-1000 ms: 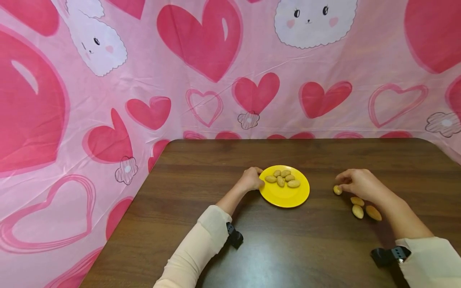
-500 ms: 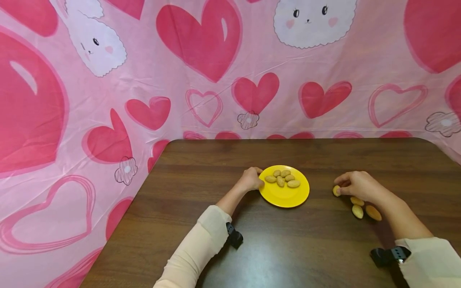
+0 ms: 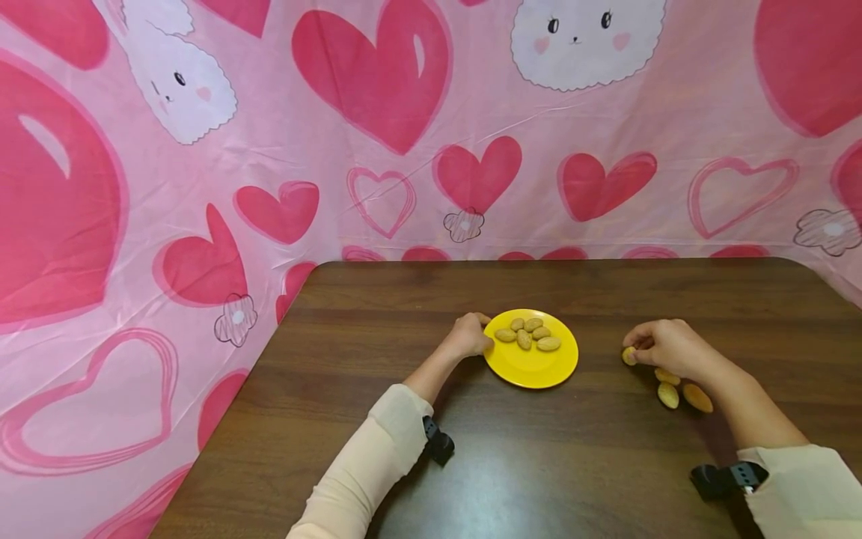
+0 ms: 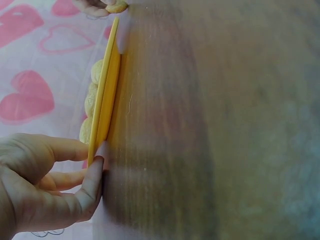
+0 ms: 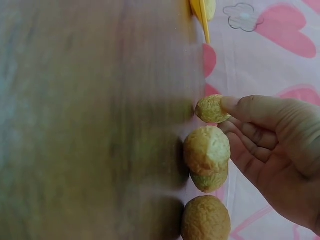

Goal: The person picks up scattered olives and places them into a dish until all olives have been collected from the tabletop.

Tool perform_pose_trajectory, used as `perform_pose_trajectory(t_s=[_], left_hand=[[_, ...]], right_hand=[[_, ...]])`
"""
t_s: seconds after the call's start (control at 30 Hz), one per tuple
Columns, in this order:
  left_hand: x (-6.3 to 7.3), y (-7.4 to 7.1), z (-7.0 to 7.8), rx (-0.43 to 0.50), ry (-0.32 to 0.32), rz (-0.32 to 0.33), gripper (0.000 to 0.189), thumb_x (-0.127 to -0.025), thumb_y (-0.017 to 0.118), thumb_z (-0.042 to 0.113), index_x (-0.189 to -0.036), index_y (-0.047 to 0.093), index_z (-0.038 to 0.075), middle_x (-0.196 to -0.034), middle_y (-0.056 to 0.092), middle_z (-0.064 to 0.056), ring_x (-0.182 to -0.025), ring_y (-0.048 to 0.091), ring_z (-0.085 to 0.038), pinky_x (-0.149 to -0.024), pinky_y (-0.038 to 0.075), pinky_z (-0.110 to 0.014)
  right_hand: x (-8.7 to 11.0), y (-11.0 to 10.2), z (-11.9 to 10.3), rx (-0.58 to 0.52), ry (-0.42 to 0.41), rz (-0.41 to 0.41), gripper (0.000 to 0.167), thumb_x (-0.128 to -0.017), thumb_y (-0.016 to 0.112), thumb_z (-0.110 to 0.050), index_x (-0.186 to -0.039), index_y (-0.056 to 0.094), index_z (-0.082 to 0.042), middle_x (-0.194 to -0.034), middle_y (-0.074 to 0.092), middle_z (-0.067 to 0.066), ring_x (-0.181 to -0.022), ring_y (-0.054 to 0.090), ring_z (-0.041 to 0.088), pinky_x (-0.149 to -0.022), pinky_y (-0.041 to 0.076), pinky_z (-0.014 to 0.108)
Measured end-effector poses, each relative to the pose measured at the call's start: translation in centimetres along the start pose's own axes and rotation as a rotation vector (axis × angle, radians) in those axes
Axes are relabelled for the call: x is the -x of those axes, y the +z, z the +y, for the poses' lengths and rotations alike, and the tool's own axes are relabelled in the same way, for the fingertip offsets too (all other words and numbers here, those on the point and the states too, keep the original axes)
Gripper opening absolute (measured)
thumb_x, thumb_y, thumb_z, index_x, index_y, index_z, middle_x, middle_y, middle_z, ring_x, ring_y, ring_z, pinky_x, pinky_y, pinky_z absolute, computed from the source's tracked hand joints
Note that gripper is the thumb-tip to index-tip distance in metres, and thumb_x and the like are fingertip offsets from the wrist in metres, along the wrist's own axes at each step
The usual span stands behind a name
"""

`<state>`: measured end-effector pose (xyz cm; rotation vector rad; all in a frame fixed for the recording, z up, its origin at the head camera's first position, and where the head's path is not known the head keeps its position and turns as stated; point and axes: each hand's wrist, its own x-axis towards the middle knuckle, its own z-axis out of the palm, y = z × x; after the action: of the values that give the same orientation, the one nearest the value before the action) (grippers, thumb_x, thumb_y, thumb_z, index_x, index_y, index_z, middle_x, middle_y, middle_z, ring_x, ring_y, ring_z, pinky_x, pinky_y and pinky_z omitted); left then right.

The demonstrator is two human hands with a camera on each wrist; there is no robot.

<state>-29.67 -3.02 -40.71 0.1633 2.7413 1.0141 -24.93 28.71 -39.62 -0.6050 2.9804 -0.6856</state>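
My left hand (image 3: 469,336) pinches the left rim of a round yellow plate (image 3: 532,374), thumb and fingers on either face of the rim in the left wrist view. Several small oval tan pieces with wrinkled skins, like baby potatoes (image 3: 548,343), lie on the plate's far half. To the right, my right hand (image 3: 676,348) pinches one more such oval tan piece (image 5: 212,108) between thumb and fingers, low over the table. Close by that hand lie 3 others: a brownish one (image 3: 698,398), a yellowish one (image 3: 668,395) and one (image 3: 667,376) partly under the hand.
The dark wooden table (image 3: 572,464) reaches back to a pink cloth (image 3: 471,97) with hearts and rabbit faces. That cloth also hangs along the left side. Black wrist cameras (image 3: 439,442) are strapped at both pale sleeves.
My right hand has shifted slightly left, and the pinched oval piece has moved a little left with it. The plate, the left hand and the other pieces stay where they were.
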Motion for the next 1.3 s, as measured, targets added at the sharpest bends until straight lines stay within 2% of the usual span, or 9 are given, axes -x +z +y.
perform_pose_trajectory(t_s=[0.27, 0.57, 0.8, 1.1, 1.3], left_hand=[[0.0, 0.1, 0.0, -0.004, 0.005, 0.005, 0.047, -0.073, 0.068, -0.001, -0.119, 0.06, -0.001, -0.107, 0.062, -0.01, -0.09, 0.051, -0.023, -0.069, 0.046, -0.023], [0.0, 0.0, 0.1, -0.014, 0.008, 0.004, 0.047, -0.073, 0.068, 0.0, -0.119, 0.06, 0.0, -0.108, 0.062, -0.01, -0.092, 0.051, -0.023, -0.072, 0.046, -0.024], [0.0, 0.0, 0.1, 0.009, -0.012, -0.008, 0.048, -0.074, 0.067, -0.001, -0.121, 0.058, -0.001, -0.109, 0.061, -0.011, -0.088, 0.052, -0.021, -0.067, 0.047, -0.023], [-0.1, 0.0, 0.1, 0.002, -0.017, -0.015, 0.047, -0.075, 0.067, -0.001, -0.121, 0.058, 0.0, -0.11, 0.061, -0.01, -0.088, 0.052, -0.021, -0.067, 0.047, -0.024], [0.0, 0.0, 0.1, -0.007, -0.006, -0.005, 0.046, -0.074, 0.068, 0.0, -0.119, 0.06, 0.0, -0.106, 0.062, -0.01, -0.088, 0.053, -0.021, -0.068, 0.047, -0.023]], right_hand=[[0.0, 0.1, 0.1, -0.002, -0.019, 0.051, 0.009, -0.075, 0.07, -0.005, -0.084, 0.067, -0.004, -0.073, 0.061, -0.005, -0.069, 0.057, 0.013, -0.059, 0.046, 0.028], [-0.4, 0.1, -0.4, 0.022, -0.034, 0.086, 0.011, -0.076, 0.071, -0.007, -0.085, 0.066, -0.003, -0.074, 0.061, -0.003, -0.07, 0.058, 0.016, -0.062, 0.048, 0.033], [-0.5, 0.0, -0.9, 0.008, -0.025, 0.093, 0.01, -0.077, 0.07, -0.007, -0.085, 0.066, -0.003, -0.075, 0.061, -0.001, -0.07, 0.056, 0.017, -0.062, 0.048, 0.033], [-1.1, 0.3, -1.8, -0.029, -0.013, 0.085, 0.009, -0.079, 0.069, -0.006, -0.086, 0.066, -0.003, -0.077, 0.061, 0.0, -0.071, 0.055, 0.018, -0.063, 0.048, 0.033], [-2.0, 0.8, -2.6, -0.023, -0.039, 0.076, 0.01, -0.079, 0.069, -0.006, -0.087, 0.067, -0.002, -0.08, 0.062, 0.002, -0.072, 0.056, 0.019, -0.064, 0.05, 0.035]])
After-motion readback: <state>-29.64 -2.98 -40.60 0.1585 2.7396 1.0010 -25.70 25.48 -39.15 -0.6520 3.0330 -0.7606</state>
